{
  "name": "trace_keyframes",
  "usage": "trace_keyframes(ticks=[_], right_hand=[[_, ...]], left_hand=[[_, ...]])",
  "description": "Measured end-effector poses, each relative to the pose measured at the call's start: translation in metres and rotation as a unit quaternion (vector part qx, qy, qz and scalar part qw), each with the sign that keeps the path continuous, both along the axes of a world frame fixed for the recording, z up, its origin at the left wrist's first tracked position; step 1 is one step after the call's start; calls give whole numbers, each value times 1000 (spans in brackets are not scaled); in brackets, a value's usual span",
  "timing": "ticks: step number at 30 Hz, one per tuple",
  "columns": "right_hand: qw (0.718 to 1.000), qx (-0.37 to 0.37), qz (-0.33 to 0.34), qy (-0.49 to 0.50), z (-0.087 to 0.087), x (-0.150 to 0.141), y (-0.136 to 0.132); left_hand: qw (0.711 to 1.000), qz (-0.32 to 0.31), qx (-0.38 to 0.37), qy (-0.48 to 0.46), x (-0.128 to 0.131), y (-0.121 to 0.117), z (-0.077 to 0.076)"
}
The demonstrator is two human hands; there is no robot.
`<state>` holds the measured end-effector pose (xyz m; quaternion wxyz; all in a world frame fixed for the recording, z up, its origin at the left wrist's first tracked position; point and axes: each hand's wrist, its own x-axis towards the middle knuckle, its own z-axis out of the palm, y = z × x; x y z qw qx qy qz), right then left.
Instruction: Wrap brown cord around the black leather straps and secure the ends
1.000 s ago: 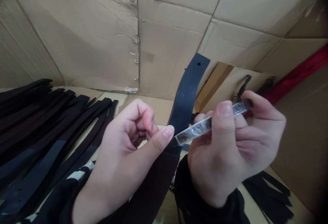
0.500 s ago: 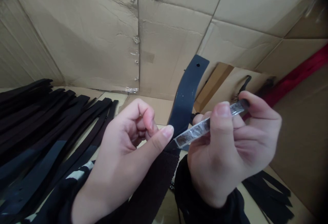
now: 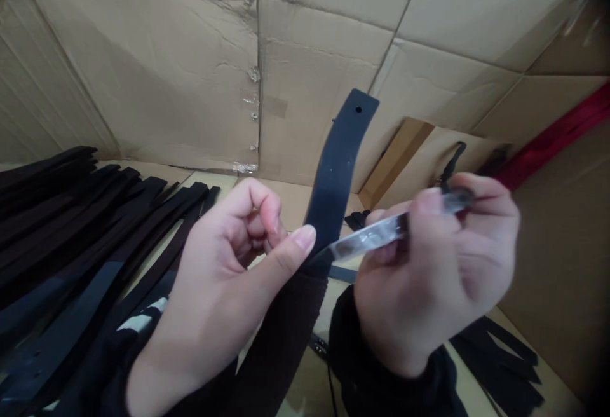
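My left hand (image 3: 229,277) pinches a dark belt strap (image 3: 336,169) between thumb and curled fingers, just where its brown woven part meets the navy end. The navy end stands upright with a small hole near its tip. My right hand (image 3: 438,277) is closed round a narrow clear strip (image 3: 376,236) with dark marks inside it. The strip's left tip touches the strap right beside my left thumb. My right hand is slightly blurred.
A row of dark straps (image 3: 81,232) lies fanned out on the cardboard (image 3: 157,80) at the left. More dark straps (image 3: 500,353) lie at the lower right. Cardboard walls stand behind. A red band (image 3: 557,137) runs along the right.
The navy strap end has leaned left and risen a little. My right hand has shifted slightly, bringing the clear strip lower against the strap. My left hand keeps its pinch.
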<state>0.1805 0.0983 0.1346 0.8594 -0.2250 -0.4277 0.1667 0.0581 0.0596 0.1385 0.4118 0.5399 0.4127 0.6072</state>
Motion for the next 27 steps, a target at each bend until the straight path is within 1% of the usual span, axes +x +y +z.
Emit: trace_keyframes(ticks=[1,3,6,8,9,11,13,15,16,18,22,24,27], right_hand=[[1000,16,2,16,2,7,4],[999,19,29,30,4,21,10],[996,-30,84,21,3,32,14],[987,-76,139,-25,-2,29,14],[978,-104,172,-52,-5,24,13],[950,-169,242,-102,-10,10,9],[910,-230,305,-161,-13,-7,3],[872,-270,349,-210,-14,-20,-2],[857,-283,370,-220,-14,-25,-4],[839,-287,414,-208,-14,-28,-6],[835,-236,467,-169,-13,-20,-4],[831,-217,486,-164,-13,-17,-4],[815,-195,525,-149,-15,-16,-6]], left_hand=[[1000,4,3,-7,-1,1,-1],[1000,6,17,-25,-1,4,-3],[999,-3,35,-39,-4,9,-5],[998,8,42,-37,-6,12,-6],[998,23,45,-37,-8,13,-6],[995,67,55,-42,-12,15,-5],[990,110,72,-58,-16,18,-5],[985,130,91,-72,-19,20,-5],[985,124,94,-79,-20,21,-5],[989,80,78,-96,-23,23,-3],[991,-59,13,-122,-34,22,4],[984,-121,-6,-130,-40,22,6],[968,-199,-19,-150,-46,23,6]])
